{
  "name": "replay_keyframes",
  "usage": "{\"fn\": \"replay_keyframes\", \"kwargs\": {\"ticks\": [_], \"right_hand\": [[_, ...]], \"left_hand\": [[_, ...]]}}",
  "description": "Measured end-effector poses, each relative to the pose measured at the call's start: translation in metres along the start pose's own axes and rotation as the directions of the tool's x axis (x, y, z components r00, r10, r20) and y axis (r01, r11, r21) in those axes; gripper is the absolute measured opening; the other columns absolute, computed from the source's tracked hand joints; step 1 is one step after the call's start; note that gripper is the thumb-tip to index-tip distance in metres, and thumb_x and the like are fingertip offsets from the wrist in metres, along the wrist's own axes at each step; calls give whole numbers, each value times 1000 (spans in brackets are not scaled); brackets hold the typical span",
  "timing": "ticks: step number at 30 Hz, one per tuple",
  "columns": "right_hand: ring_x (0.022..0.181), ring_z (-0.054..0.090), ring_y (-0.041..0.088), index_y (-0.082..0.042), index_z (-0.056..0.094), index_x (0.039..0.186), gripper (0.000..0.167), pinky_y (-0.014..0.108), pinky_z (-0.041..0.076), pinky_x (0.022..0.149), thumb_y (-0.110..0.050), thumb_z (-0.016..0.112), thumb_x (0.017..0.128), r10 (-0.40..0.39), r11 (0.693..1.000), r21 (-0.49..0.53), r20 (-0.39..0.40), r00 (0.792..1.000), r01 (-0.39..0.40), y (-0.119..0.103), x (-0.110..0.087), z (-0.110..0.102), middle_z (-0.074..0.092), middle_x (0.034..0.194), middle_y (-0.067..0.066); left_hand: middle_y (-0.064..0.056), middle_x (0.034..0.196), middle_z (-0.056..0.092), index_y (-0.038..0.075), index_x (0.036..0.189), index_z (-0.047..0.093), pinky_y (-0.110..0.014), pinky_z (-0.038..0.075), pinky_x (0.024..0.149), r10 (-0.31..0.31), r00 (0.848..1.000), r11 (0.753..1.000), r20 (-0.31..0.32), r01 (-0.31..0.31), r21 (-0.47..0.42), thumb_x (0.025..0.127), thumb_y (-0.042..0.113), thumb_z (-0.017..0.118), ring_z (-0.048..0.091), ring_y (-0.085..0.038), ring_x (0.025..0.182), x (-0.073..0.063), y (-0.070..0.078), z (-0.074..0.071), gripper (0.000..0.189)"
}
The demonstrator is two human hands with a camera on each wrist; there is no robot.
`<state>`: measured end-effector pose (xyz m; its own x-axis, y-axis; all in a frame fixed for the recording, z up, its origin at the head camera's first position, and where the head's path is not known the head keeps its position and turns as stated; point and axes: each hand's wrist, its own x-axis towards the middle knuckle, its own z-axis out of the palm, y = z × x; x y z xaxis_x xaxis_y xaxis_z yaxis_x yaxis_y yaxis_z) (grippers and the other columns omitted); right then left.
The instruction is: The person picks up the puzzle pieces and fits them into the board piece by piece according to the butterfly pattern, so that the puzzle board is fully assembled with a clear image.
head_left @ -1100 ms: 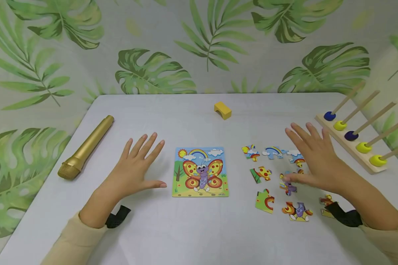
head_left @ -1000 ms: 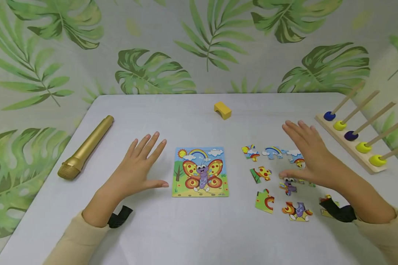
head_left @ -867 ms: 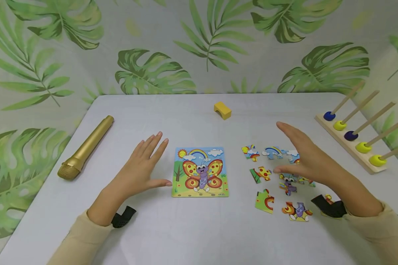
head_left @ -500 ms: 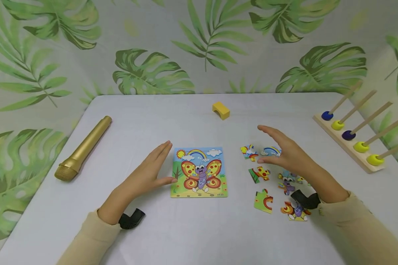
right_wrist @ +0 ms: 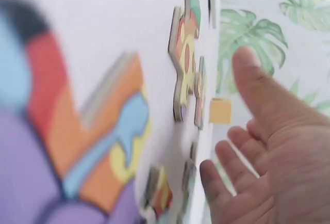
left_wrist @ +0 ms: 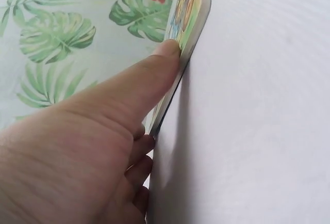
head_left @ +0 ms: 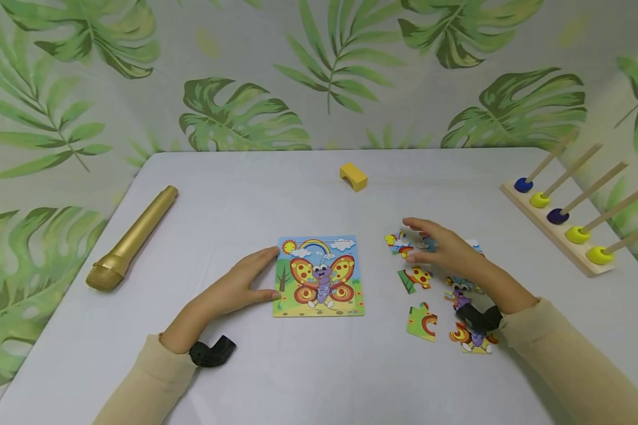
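Note:
A square butterfly picture board [head_left: 319,277] lies flat in the middle of the table. My left hand [head_left: 244,283] is at its left side, with thumb and fingertips along that edge; the left wrist view puts the thumb [left_wrist: 160,64] right at the edge. To the right lie loose jigsaw pieces. My right hand [head_left: 449,251] is over their far row, thumb apart from the fingers and nothing between them. Near its thumb are the sun piece [head_left: 396,242] and a yellow wing piece [head_left: 417,277]. Hand and forearm hide some other pieces.
A gold microphone [head_left: 133,239] lies at the left. A yellow arch block [head_left: 353,177] stands toward the back. At the right is a wooden peg stand [head_left: 558,227] with blue and yellow beads. A green corner piece [head_left: 422,322] lies nearer the front.
My left hand has moved right and down to the board's left edge. My right hand has moved left and lower over the pieces, its fingers coming closer to the thumb.

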<state>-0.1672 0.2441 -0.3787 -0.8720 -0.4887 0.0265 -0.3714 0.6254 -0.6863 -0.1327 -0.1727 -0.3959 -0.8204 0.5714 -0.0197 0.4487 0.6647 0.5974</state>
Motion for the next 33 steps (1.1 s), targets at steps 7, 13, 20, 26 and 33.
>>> {"fn": "replay_keyframes", "kwargs": {"ticks": [7, 13, 20, 26, 33], "right_hand": [[128, 26, 31, -7, 33, 138, 72, 49, 23, 100, -30, 68, 80, 31, 999, -16, 42, 999, -30, 6, 3, 5, 32, 140, 13], [125, 30, 34, -4, 39, 134, 65, 51, 27, 98, -29, 67, 81, -9, 995, -95, 52, 999, 14, 6, 6, 6, 36, 135, 16], [116, 37, 38, -1, 48, 128, 63, 53, 34, 91, -35, 68, 79, -27, 977, -210, 16, 1000, 29, 1, 5, 4, 40, 125, 22], [108, 44, 30, -4, 52, 123, 56, 48, 39, 86, -30, 71, 77, -128, 973, -201, -72, 989, 112, -20, 8, -1, 45, 118, 14], [104, 44, 19, -8, 53, 121, 54, 42, 38, 88, -28, 74, 75, -251, 966, -103, -179, 951, 235, -70, 20, 5, 47, 113, 3]], "left_hand": [[-11, 144, 25, 7, 141, 27, -47, 18, 103, 28, 1000, 1000, -11, -28, -4, 78, 43, 66, 19, -29, 131, 0, -2, 1, 83], [-11, 144, 25, 6, 141, 27, -49, 18, 103, 35, 999, 999, -17, -35, 5, 78, 44, 66, 19, -31, 131, -1, -3, 2, 83], [-10, 145, 25, 8, 141, 27, -49, 18, 103, 26, 999, 1000, -18, -26, 2, 78, 45, 66, 19, -30, 131, -1, -4, 4, 83], [-10, 145, 25, 8, 142, 27, -49, 18, 103, 31, 999, 999, -23, -31, 14, 78, 46, 65, 19, -31, 131, -1, -5, 4, 83], [-10, 145, 25, 8, 141, 27, -49, 17, 103, 34, 999, 999, -22, -34, 16, 78, 44, 66, 19, -31, 131, -1, -5, 3, 82]]}}
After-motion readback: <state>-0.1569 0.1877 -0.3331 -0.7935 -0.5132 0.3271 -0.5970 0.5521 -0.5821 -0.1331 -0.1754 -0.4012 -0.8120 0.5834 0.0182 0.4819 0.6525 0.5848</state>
